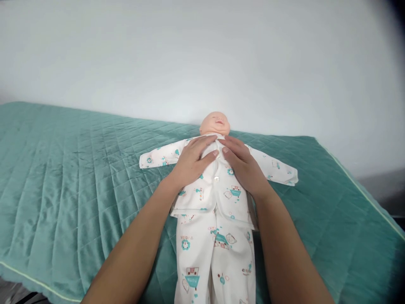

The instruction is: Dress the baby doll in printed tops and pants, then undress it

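A baby doll (215, 123) lies on its back with its head toward the wall. It wears a white printed jacket (209, 190) with buttons down the front and matching trousers (218, 257). My left hand (193, 159) rests flat on the left side of the doll's chest, fingers stretched toward the collar. On the other side of the button line my right hand (243, 162) lies on the chest in the same way. Both hands touch the jacket and hold nothing. The sleeves spread out to either side, and the doll's hands are not visible. The trouser ends lie beyond the lower frame edge.
A green quilted cover (79, 181) lies under the doll, its pale piped edge running along the right and lower left. Behind the doll's head rises a white wall (202, 55). Part of the floor shows at the lower left corner.
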`<control>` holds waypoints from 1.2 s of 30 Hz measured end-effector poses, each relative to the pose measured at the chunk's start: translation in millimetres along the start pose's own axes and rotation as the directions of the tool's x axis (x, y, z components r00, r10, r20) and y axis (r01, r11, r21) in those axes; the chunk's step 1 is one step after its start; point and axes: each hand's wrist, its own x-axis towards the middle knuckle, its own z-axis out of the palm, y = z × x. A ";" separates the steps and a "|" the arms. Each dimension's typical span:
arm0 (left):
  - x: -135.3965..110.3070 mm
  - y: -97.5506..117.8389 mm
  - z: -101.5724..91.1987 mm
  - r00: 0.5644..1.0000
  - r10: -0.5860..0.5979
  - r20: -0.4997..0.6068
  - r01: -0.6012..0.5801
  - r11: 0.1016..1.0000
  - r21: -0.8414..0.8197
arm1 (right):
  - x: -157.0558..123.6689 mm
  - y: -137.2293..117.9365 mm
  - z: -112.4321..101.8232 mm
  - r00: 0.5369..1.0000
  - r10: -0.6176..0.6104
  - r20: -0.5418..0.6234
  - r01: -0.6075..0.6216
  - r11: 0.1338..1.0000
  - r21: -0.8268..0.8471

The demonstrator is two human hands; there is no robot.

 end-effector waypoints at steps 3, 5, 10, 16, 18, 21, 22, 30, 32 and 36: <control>0.2 -0.1 -0.2 1.000 0.001 -0.001 -0.001 1.000 0.002 | -0.4 -0.4 2.8 0.996 -0.006 -0.093 0.015 0.995 0.096; 0.0 -0.4 -0.2 1.000 -0.001 0.002 0.001 1.000 0.001 | -0.7 -0.9 4.2 0.989 0.004 -0.145 0.016 0.990 0.137; -0.6 -1.3 0.2 1.000 0.005 0.006 -0.005 1.000 0.005 | -0.7 -0.9 2.8 0.995 -0.036 -0.095 0.044 0.995 0.087; -0.7 -0.1 -0.3 1.000 0.001 0.012 -0.001 1.000 0.012 | 1.1 3.7 -0.2 0.996 -0.080 -0.026 0.079 0.997 -0.021; -0.6 -0.2 -0.3 1.000 0.005 0.011 -0.006 1.000 0.012 | 1.6 4.7 -0.6 0.997 -0.082 -0.010 0.082 0.996 -0.037; -0.5 -1.2 0.3 1.000 0.022 0.000 -0.022 1.000 0.005 | 1.6 5.2 -1.5 0.998 -0.067 0.014 0.067 0.996 -0.055; -0.5 -1.6 0.5 1.000 0.024 -0.003 -0.024 1.000 0.003 | 1.5 5.3 -1.7 0.998 -0.064 0.020 0.065 0.996 -0.060; -0.7 -0.1 -0.1 1.000 0.015 0.007 -0.015 1.000 -0.010 | 1.3 6.3 -0.9 0.997 -0.076 -0.001 0.076 0.997 -0.019; -0.6 0.6 -0.5 1.000 0.006 0.012 -0.006 1.000 -0.015 | 0.5 4.9 -0.2 0.998 -0.058 -0.014 0.058 0.998 0.022; -0.5 -0.3 -0.7 1.000 -0.008 0.015 0.008 1.000 -0.027 | -1.7 2.2 0.4 0.999 0.025 -0.023 -0.022 0.994 0.106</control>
